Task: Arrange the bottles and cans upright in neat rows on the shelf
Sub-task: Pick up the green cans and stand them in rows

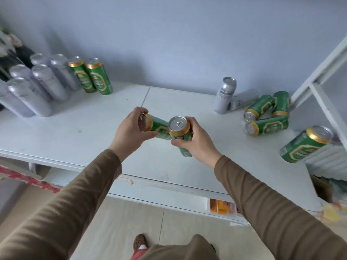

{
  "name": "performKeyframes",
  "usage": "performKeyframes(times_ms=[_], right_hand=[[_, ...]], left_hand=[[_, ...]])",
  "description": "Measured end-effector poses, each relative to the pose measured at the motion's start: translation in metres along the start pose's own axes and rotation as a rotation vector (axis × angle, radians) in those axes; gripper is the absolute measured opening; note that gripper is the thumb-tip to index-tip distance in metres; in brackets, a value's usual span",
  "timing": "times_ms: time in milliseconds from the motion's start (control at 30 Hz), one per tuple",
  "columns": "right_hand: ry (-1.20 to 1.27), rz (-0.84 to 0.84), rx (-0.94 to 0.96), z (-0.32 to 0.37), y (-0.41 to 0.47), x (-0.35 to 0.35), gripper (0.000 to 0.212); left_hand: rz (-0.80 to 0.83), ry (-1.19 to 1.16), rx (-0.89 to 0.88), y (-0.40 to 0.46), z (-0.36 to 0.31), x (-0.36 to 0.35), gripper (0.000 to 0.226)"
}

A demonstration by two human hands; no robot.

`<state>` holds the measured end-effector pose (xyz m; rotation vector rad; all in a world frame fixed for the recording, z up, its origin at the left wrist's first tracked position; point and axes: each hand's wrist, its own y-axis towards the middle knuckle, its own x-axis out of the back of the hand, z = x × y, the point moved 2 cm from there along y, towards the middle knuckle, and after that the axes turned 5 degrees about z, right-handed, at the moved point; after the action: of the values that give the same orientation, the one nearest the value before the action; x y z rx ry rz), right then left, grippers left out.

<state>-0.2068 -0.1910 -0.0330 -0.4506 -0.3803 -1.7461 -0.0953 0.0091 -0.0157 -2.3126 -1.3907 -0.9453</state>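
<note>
Cans were the business: each hand gripped one green can above the middle of the white shelf [112,117]. The left hand [131,128] closed around a can [157,128] lying nearly level, its long axis running from ten o'clock toward four. The right hand [195,139] clasped the other can [180,132] close to upright, top tilted toward the camera. The two cans touched or nearly touched. The standing row [90,76], silver and green, lay at ten o'clock, nearer the left hand, so I judged that can would go first once turned upright. Fallen cans [266,117] remained at two o'clock, with one more [304,145] at three.
</note>
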Motion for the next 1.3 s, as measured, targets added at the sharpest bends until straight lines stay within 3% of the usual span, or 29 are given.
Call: performKeyframes(times_ms=[233, 767, 1300], right_hand=[[0.153, -0.079, -0.053, 0.043, 0.043, -0.063, 0.063], [0.209, 0.009, -0.049, 0.097, 0.181, -0.150, 0.061], [0.183, -0.100, -0.148, 0.156, 0.316, -0.286, 0.074]], left_hand=[[-0.010, -0.028, 0.005, 0.020, 0.051, 0.070, 0.066], [-0.101, 0.028, 0.089, 0.087, 0.135, 0.176, 0.057], [0.078, 0.239, -0.101, 0.197, 0.248, 0.274, 0.064]])
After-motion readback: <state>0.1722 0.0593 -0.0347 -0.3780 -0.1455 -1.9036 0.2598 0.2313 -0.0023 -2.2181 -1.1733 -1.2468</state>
